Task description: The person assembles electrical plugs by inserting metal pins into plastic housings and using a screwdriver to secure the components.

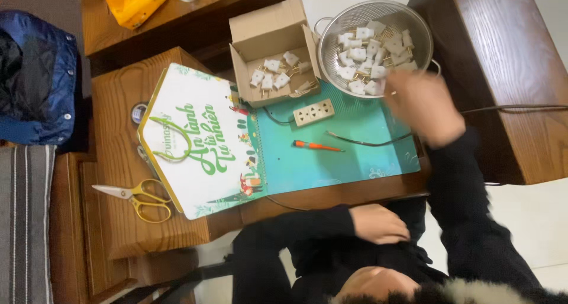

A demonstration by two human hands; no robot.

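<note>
right hand (pixel 423 105) blurred at colander (pixel 374 43) rim, fingers spread over white plugs (pixel 370 52); grip can't tell. left hand (pixel 378 224) loosely curled in lap, empty. more plugs in box (pixel 275 55). risk: hasty reach tips colander, plugs spill off surface (pixel 127 156).

Table (pixel 118 221): brown wood.
On it: teal mat (pixel 355 156), house-shaped box (pixel 198 144), gold scissors (pixel 139 198) on the left, cardboard box (pixel 269 49) at the far edge.

White plugs (pixel 370 49) (brass prongs) — silver colander (pixel 331 37)
</note>
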